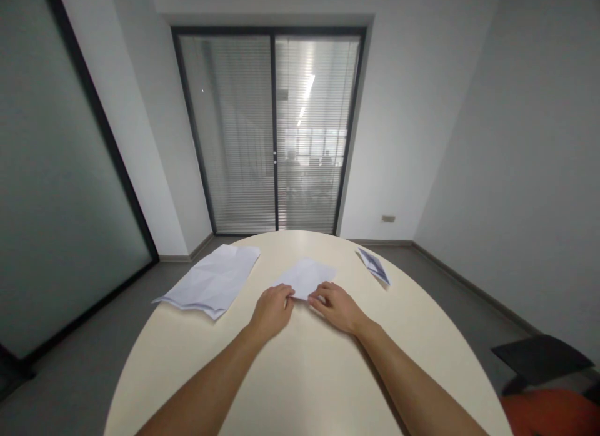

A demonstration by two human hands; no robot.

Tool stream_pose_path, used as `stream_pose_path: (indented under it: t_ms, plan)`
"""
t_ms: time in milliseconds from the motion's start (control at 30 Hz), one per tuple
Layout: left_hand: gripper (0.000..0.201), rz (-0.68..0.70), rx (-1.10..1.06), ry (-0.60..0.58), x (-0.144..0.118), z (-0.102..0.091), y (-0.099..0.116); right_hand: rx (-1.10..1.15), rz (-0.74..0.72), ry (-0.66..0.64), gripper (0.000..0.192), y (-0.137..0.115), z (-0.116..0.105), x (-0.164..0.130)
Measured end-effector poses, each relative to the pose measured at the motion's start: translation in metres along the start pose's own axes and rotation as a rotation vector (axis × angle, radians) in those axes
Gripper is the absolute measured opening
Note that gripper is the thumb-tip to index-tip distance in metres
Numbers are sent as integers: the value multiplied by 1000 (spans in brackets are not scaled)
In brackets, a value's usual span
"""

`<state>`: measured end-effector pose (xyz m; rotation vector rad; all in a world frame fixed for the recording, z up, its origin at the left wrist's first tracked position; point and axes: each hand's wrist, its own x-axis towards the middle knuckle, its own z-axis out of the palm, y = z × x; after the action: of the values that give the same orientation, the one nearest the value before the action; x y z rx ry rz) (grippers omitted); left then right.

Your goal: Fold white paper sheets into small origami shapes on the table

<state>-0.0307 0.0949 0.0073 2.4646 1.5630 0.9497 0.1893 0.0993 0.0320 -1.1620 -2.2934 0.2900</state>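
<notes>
A white sheet of paper [307, 275] lies in the middle of the table, its near edge between my two hands. My left hand [273, 311] pinches the left part of that near edge, thumb and fingers closed on it. On the other side, my right hand [338, 308] has its fingertips closed on the right part of the same edge. The paper's near edge looks slightly raised. To the left rests a stack of creased white sheets [213, 280], and at the right lies a small folded paper piece [374, 267]. Neither hand touches these.
The round cream table [300, 380] has its curved edge close behind the papers. A chair with a black part [544, 360] and an orange seat [553, 411] stands at the lower right. A glass partition with blinds [234, 136] is beyond the table.
</notes>
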Motion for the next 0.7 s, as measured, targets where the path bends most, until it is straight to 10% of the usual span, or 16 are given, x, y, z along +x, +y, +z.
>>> stream_pose_path:
  t_ms: [533, 700]
  plan:
    - [36, 90, -73, -110, -2, 7, -9, 11, -110, -122, 67, 4, 6, -6]
    - [30, -50, 7, -3, 1, 10, -13, 52, -80, -115, 44, 4, 5, -5]
